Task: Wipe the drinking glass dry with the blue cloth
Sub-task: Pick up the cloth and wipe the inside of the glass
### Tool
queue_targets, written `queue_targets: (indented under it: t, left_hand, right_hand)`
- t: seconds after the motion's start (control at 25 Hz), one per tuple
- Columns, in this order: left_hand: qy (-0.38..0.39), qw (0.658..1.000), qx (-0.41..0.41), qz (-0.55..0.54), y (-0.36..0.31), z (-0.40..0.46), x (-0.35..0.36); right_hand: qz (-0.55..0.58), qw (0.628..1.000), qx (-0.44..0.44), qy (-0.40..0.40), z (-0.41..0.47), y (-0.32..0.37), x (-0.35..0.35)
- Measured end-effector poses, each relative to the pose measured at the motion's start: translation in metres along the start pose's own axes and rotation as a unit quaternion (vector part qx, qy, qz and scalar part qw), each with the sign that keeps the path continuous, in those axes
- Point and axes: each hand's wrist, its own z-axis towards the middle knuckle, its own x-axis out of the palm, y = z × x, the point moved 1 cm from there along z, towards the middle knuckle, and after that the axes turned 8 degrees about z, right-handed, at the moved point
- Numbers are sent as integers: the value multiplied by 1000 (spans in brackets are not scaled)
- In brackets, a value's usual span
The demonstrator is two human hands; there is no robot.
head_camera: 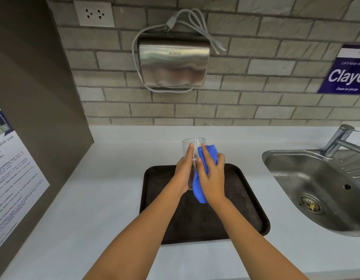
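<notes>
A clear drinking glass (192, 142) is held upright above the dark tray (243, 201). My left hand (184, 170) is wrapped around its left side, and only the rim and a strip of the wall show. My right hand (212, 174) presses the bunched blue cloth (208, 151) against the right side of the glass. The cloth hangs down past the base of the glass, below my right palm.
The tray lies on a white counter (98, 199). A steel sink (316, 184) with a tap (340, 138) sits to the right. A metal hand dryer (174, 63) hangs on the brick wall behind. A dark side panel with a notice (11, 172) stands at the left.
</notes>
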Motion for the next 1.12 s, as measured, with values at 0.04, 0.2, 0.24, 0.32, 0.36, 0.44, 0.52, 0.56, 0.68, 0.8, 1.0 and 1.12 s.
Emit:
queue_targets:
  t: [0.04, 0.2, 0.24, 0.32, 0.36, 0.44, 0.52, 0.56, 0.68, 0.8, 1.0, 1.12]
  left_hand:
    - [-1, 1000, -6, -3, -1, 0, -2]
    - [31, 998, -23, -48, -3, -2, -14]
    - [36, 997, -24, -56, -3, -2, -17]
    - [43, 996, -15, -81, -5, -3, -20]
    - [39, 994, -10, -100, -7, -2, -21]
    - [20, 994, -4, -111, -10, -2, -23]
    - [4, 998, -1, -67, -13, -3, -24]
    - [-4, 1000, 13, -28, -12, -1, -24]
    - [-15, 996, 74, 49, -14, -5, -21]
    - [-2, 997, 73, 10, -19, -10, -18]
    - [-72, 997, 2, 18, -34, -14, -2]
    - [-115, 992, 22, 45, -31, -15, 8]
  right_hand:
    - [8, 1000, -8, -1, -1, 1, 2]
    - [125, 987, 101, -1, 15, 9, 3]
    - [133, 985, 114, -2, 17, 10, 4]
    - [106, 991, 87, 3, 14, 16, 9]
    - [79, 995, 54, 15, 10, 20, 12]
    - [37, 998, -14, 56, 0, 23, 20]
    - [38, 996, -36, 74, -1, 21, 23]
    - [43, 996, -34, 66, 1, 21, 22]
    - [82, 996, 24, 24, 13, 20, 17]
    - [122, 987, 108, -6, 27, 17, 7]
    - [36, 999, -24, 5, 15, 15, 1]
    - [19, 999, -43, 5, 15, 7, -1]
